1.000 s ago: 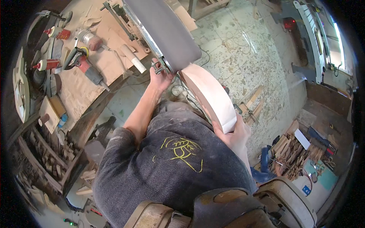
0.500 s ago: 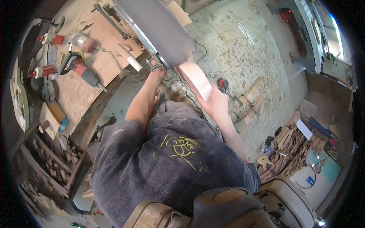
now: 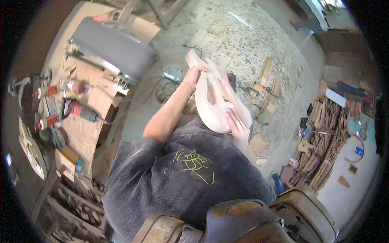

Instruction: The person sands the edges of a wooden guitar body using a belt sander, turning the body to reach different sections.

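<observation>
A pale, bare-wood electric guitar body with routed cavities in its face is held in front of my chest, its horned end pointing away from me. My left hand grips its left edge near the horns, fingers closed round the wood. Along the lower right part of the face lies my right hand, with its fingers stretched out on the surface; its thumb cannot be made out. To the left, apart from both hands, stands a belt sander with a wide grey belt.
A workbench on the left carries a red-and-grey power tool, another power tool and red-capped bottles. Cables trail over the floor. Clamped wood strips lie ahead to the right; stacked wood offcuts stand at the right.
My hands have come away from the belt sander, which now sits farther left in view. The guitar body, earlier edge-on at the belt, now shows its face, and my left hand has gripped it.
</observation>
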`<state>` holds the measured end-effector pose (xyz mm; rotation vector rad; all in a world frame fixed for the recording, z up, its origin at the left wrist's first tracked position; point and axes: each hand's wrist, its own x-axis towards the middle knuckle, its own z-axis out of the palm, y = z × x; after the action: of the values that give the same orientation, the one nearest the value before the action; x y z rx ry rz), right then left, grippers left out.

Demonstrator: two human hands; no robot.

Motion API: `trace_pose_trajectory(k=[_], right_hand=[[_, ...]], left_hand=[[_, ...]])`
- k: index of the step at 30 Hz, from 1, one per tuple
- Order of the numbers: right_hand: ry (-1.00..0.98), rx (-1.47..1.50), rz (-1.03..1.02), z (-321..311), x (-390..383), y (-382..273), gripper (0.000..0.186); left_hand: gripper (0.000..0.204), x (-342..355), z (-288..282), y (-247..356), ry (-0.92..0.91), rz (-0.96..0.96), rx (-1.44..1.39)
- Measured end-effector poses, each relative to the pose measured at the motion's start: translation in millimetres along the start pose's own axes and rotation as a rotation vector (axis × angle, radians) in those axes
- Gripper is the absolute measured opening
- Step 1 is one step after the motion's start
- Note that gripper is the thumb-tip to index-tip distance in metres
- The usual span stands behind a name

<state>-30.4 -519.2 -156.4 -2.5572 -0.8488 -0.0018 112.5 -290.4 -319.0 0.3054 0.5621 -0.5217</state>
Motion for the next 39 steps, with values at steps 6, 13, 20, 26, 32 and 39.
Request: trace_pose_trajectory(k=[6,13,20,26,32,39], right_hand=[[0.148,-0.114,0.128,-1,-49,25,0.069],[0.778,1.111,0.872,28,-86,111,0.073],[0.658,1.786,0.825,38,-26,131,0.072],[0.602,1.874,0.771,59,7,119,0.068],[0.496,1.933,0.794,58,5,108,0.064],[0.576,1.979,0.539,70,-12,118,0.062]], left_hand=[[0.07,-27,112,-12,-0.289,0.521,0.321],[0.086,-87,172,-9,-0.571,0.652,0.388],[0.088,-128,195,-12,-0.691,0.668,0.571],[0.06,-122,187,-2,-0.536,0.729,0.454],[0.058,-120,184,10,-0.323,0.733,0.315],[0.068,-136,182,39,-0.345,0.733,0.314]])
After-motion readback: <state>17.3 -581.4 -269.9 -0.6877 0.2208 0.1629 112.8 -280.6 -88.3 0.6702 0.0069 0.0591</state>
